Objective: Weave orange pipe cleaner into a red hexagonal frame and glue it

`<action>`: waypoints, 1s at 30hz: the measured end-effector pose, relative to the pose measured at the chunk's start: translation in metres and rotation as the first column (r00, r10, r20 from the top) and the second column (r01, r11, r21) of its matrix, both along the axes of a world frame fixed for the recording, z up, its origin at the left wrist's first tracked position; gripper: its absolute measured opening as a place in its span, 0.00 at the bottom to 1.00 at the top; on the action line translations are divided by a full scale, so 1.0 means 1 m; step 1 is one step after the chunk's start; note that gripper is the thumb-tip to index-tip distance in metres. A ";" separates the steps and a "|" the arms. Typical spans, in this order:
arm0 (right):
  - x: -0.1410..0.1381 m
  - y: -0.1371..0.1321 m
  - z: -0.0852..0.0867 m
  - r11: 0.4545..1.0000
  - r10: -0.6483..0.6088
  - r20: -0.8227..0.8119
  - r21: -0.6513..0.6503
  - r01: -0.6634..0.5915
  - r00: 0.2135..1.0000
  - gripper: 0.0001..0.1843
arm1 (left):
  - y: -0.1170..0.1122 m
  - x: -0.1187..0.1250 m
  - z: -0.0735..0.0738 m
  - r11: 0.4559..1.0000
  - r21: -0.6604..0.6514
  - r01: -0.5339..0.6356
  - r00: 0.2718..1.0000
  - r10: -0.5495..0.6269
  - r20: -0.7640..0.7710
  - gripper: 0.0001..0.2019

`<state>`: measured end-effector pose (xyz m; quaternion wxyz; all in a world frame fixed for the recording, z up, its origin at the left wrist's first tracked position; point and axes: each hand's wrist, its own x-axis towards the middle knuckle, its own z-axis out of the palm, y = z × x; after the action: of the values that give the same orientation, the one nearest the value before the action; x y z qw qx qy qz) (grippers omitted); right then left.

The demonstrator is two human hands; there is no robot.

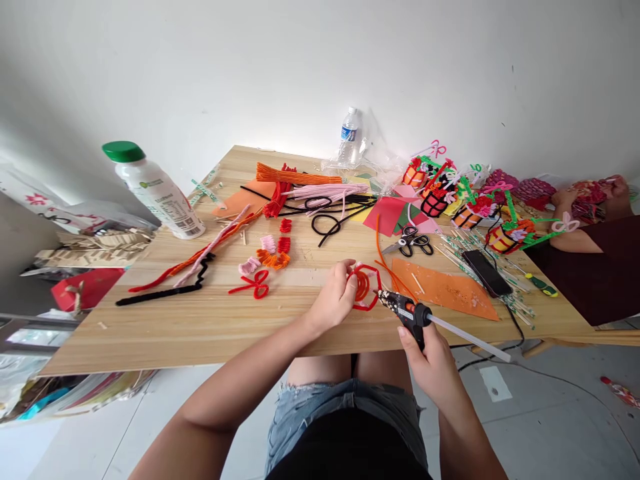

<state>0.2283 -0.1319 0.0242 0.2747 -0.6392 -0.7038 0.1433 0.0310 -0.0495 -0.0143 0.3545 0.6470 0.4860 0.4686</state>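
Left hand point(337, 297) pinching, fingers closed on the red hexagon point(363, 287) at the desk's point(270, 330) near side, seemingly steadying it; right hand point(434, 357) wraps the glue gun point(413, 319), nozzle angled left, apparently to meet the rim.

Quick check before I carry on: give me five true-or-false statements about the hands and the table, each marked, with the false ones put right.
1. The right hand holds the glue gun. True.
2. The left hand holds the clear bottle. False: it holds the red six-sided frame; the clear bottle stands near the wall.
3. The glue stick is wholly inside the gun. False: a long length of the glue stick juts out of the back.
4. The red bow lies to the left of the left hand. True.
5. The phone lies at the table's left end. False: the phone lies towards the right end.
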 end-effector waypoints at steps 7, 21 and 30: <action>0.001 -0.002 -0.003 0.998 -0.015 0.048 0.055 0.012 0.999 0.22 | -0.001 -0.001 0.001 0.999 0.048 -0.004 0.999 0.005 -0.038 0.17; 0.003 -0.014 0.009 0.994 0.103 -0.127 -0.020 -0.106 0.987 0.19 | -0.001 -0.003 0.002 0.977 0.212 0.031 0.999 -0.020 -0.050 0.16; 0.006 -0.016 0.000 0.986 0.105 -0.140 -0.115 -0.121 0.985 0.21 | -0.001 -0.005 0.001 0.955 0.287 0.068 0.996 -0.048 -0.076 0.15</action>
<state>0.2347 -0.1479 0.0241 0.2726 -0.6029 -0.7088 0.2445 0.0261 -0.0507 -0.0128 0.2530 0.7216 0.4047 0.5016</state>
